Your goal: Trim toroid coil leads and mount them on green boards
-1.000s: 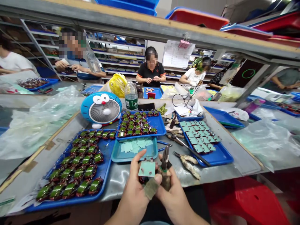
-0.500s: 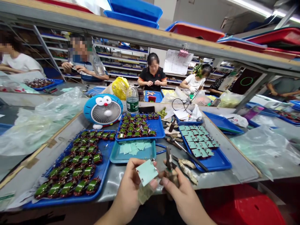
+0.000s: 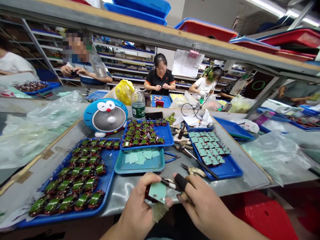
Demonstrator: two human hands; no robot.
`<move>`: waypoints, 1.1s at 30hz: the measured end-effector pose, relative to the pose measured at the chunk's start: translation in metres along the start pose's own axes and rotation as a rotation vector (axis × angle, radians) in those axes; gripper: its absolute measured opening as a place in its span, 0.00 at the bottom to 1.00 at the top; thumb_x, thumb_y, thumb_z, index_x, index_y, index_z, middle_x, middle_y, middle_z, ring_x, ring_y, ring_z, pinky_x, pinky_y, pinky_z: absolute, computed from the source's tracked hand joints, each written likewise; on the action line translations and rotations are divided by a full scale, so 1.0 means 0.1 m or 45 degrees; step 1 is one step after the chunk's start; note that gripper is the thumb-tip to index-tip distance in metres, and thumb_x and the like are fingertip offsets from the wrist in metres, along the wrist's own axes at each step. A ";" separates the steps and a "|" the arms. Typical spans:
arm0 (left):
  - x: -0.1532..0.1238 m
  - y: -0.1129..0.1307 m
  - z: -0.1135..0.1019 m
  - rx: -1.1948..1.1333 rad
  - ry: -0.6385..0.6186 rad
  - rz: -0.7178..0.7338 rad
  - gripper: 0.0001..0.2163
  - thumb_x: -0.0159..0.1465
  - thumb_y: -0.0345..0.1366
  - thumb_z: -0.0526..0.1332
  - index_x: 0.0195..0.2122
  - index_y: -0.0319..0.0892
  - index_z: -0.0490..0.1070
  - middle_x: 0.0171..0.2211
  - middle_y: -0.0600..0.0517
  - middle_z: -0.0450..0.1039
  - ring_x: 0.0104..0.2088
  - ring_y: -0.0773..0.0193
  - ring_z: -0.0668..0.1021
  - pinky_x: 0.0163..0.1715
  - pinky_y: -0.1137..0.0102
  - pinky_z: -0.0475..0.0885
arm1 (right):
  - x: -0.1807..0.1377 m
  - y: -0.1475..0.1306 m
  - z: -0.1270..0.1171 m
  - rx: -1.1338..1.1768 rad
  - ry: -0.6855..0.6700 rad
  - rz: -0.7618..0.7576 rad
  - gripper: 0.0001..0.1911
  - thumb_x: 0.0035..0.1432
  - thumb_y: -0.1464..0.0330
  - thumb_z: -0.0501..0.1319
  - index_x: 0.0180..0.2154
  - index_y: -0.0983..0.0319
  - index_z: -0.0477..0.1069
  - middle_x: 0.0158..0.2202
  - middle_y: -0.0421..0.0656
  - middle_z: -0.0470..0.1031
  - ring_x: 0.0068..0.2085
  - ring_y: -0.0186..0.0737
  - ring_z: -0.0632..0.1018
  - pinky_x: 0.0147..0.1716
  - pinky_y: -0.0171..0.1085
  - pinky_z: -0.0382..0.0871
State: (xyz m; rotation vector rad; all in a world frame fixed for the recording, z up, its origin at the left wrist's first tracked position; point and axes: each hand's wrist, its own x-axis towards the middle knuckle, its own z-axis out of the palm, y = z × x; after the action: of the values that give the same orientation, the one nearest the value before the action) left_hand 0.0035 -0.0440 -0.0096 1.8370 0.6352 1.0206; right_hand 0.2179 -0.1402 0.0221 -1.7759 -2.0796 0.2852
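At the bench (image 3: 125,195), fingers of the left hand (image 3: 138,208) pinch a green card (image 3: 157,192) beside pliers (image 3: 170,184) gripped by the right hand (image 3: 205,203), apparently to work it.

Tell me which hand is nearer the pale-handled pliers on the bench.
Right hand: nearer, just in front of the pale-handled pliers, gripping a pointed metal tool. Left hand: farther, well to their left, holding a pale green card.

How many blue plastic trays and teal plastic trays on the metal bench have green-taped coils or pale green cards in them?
Blue plastic trays with green-taped coils: 2 (large left tray, middle tray)
Blue plastic tray with pale green cards: 1
Teal plastic tray with pale green cards: 1
Total: 4
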 end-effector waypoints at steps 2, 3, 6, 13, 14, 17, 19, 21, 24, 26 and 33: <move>0.02 0.05 -0.03 0.083 -0.067 0.077 0.11 0.65 0.35 0.69 0.47 0.49 0.70 0.37 0.52 0.74 0.32 0.62 0.78 0.34 0.69 0.75 | 0.01 0.02 -0.09 -0.073 -0.041 -0.023 0.09 0.65 0.77 0.56 0.43 0.60 0.71 0.40 0.48 0.73 0.41 0.51 0.74 0.39 0.47 0.71; 0.04 0.08 -0.04 0.120 -0.084 0.109 0.08 0.66 0.34 0.68 0.43 0.48 0.71 0.35 0.53 0.73 0.32 0.62 0.78 0.34 0.69 0.74 | 0.02 0.02 -0.14 -0.109 -0.066 -0.031 0.08 0.64 0.77 0.56 0.38 0.60 0.70 0.39 0.47 0.73 0.40 0.50 0.74 0.38 0.46 0.70; 0.07 0.16 -0.04 0.160 -0.101 0.179 0.06 0.65 0.30 0.67 0.38 0.47 0.71 0.32 0.54 0.71 0.31 0.64 0.76 0.33 0.71 0.71 | 0.08 0.00 -0.35 -0.220 -0.172 -0.081 0.08 0.61 0.78 0.57 0.34 0.59 0.68 0.36 0.45 0.72 0.38 0.48 0.73 0.36 0.44 0.67; 0.08 0.15 -0.01 0.057 0.030 0.155 0.10 0.66 0.28 0.66 0.41 0.49 0.68 0.37 0.52 0.72 0.34 0.61 0.77 0.33 0.69 0.71 | 0.21 -0.07 -0.51 -0.305 -0.224 -0.129 0.07 0.63 0.76 0.58 0.36 0.57 0.68 0.39 0.44 0.72 0.38 0.48 0.72 0.37 0.44 0.64; 0.07 0.15 -0.02 0.043 0.029 0.162 0.10 0.66 0.28 0.66 0.41 0.49 0.68 0.37 0.52 0.72 0.34 0.61 0.77 0.33 0.68 0.72 | 0.20 -0.07 -0.47 -0.279 -0.201 -0.119 0.08 0.64 0.76 0.57 0.36 0.57 0.68 0.39 0.44 0.72 0.39 0.48 0.72 0.38 0.44 0.65; 0.05 0.15 -0.04 0.008 0.033 0.198 0.11 0.65 0.27 0.66 0.42 0.50 0.68 0.38 0.52 0.72 0.35 0.61 0.78 0.34 0.67 0.73 | 0.14 -0.06 -0.36 -0.199 -0.173 -0.097 0.08 0.62 0.76 0.56 0.35 0.57 0.67 0.37 0.44 0.72 0.38 0.47 0.72 0.37 0.43 0.64; 0.05 0.16 -0.05 -0.032 0.043 0.219 0.13 0.64 0.25 0.66 0.42 0.50 0.68 0.40 0.51 0.72 0.37 0.60 0.79 0.35 0.67 0.74 | 0.12 -0.07 -0.37 -0.114 -0.185 -0.089 0.08 0.59 0.77 0.58 0.35 0.57 0.66 0.36 0.43 0.71 0.37 0.46 0.72 0.36 0.41 0.63; 0.05 0.18 -0.07 -0.085 0.008 0.242 0.14 0.64 0.23 0.66 0.43 0.51 0.68 0.41 0.51 0.72 0.37 0.60 0.79 0.36 0.67 0.74 | 0.14 -0.09 -0.46 0.012 -0.223 -0.078 0.11 0.54 0.78 0.59 0.34 0.57 0.65 0.35 0.41 0.70 0.36 0.43 0.72 0.35 0.39 0.62; 0.08 0.19 -0.11 -0.139 -0.085 0.269 0.17 0.63 0.21 0.66 0.44 0.52 0.68 0.41 0.52 0.72 0.35 0.63 0.79 0.35 0.69 0.74 | 0.21 -0.13 -0.65 0.243 -0.363 0.002 0.12 0.53 0.80 0.60 0.32 0.57 0.64 0.31 0.36 0.69 0.32 0.37 0.70 0.32 0.34 0.61; 0.10 0.17 -0.14 -0.154 -0.104 0.284 0.16 0.62 0.22 0.66 0.44 0.51 0.69 0.40 0.53 0.71 0.34 0.64 0.77 0.34 0.70 0.72 | 0.25 -0.15 -0.74 0.382 -0.463 0.096 0.10 0.57 0.77 0.62 0.32 0.57 0.66 0.32 0.35 0.70 0.31 0.35 0.70 0.31 0.32 0.61; 0.06 0.04 -0.11 -0.636 0.035 -0.152 0.22 0.65 0.34 0.71 0.55 0.55 0.62 0.40 0.52 0.75 0.33 0.65 0.78 0.34 0.72 0.74 | 0.05 0.26 -0.16 0.806 -0.222 0.353 0.14 0.70 0.57 0.60 0.51 0.57 0.72 0.48 0.41 0.80 0.48 0.44 0.79 0.48 0.37 0.73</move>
State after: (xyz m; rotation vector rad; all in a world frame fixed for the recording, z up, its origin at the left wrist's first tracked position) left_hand -0.0027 -0.0363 -0.0011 1.3362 0.4485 1.0170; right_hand 0.2475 -0.1326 0.0271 -1.6583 -1.5764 1.0761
